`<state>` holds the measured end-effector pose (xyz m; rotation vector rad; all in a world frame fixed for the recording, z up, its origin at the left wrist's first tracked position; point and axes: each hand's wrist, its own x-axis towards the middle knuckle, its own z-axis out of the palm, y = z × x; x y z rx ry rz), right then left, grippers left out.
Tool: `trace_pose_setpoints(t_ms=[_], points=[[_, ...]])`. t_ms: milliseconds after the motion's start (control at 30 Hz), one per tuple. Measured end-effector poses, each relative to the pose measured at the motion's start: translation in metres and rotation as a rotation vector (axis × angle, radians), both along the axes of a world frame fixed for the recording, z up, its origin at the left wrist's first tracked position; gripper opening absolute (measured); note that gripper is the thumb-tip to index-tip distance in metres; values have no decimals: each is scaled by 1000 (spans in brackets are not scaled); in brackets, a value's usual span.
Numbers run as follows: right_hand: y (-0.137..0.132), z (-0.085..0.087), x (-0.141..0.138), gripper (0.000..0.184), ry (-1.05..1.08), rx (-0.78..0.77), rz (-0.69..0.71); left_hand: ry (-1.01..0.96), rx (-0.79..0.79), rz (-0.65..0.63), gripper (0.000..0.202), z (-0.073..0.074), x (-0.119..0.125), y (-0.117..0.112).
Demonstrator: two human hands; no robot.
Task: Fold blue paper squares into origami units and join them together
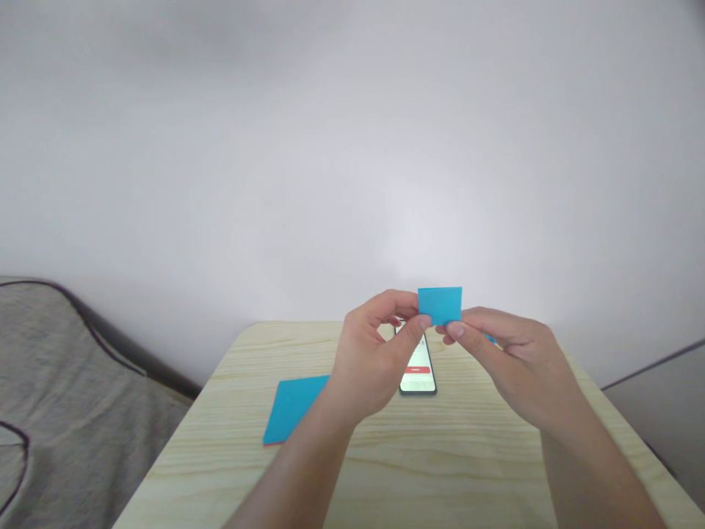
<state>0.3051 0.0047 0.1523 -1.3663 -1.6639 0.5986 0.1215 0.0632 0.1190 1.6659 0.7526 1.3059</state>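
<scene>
So from my end of the link, both my hands are on the small blue paper (440, 303), which is held up over the far part of the surface (440, 455). Taking that paper as the clock's centre, my left hand (369, 360) pinches its 8 o'clock corner and my right hand (523, 360) pinches around 5.

I'd keep both pinches light and level, thumbs near the bottom edge, so it stays flat and the edges stay lined up. Squeezing or tugging would probably buckle it.

Hard to make out: the fingers behind the paper, and whether it's really layered (top edge kinda looks doubled). The left hand covers part of the phone (417, 383) at 7, and my forearm cuts off the blue sheet (291, 404) at 8. There's a blue bit (490, 339) at 4 too, mostly behind the right hand, no clue what.
</scene>
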Motion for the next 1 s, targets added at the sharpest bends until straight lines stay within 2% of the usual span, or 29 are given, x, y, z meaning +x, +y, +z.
trace_pose_setpoints(t_ms=[100, 200, 333, 500, 767, 867, 1000], points=[[1, -3, 2, 17, 37, -7, -23, 79, 54, 31, 10, 2, 0, 0], [2, -9, 5, 21, 138, 32, -96, 171, 84, 8, 14, 1, 0, -1], [5, -14, 10, 20, 166, 63, -172, 159, 66, -34, 19, -2, 1, -2], [7, -14, 15, 18, 235, 75, -128, 93, -7, -102, 29, -1, -1, -4], [13, -28, 26, 18, 404, 35, 21, -13, -48, -179, 26, 1, -8, -1], [11, -26, 24, 16, 395, 47, -11, -19, -44, -152, 25, 0, -7, 0], [4, -17, 10, 13, 325, 87, -118, 39, 2, -46, 22, -1, -5, 2]])
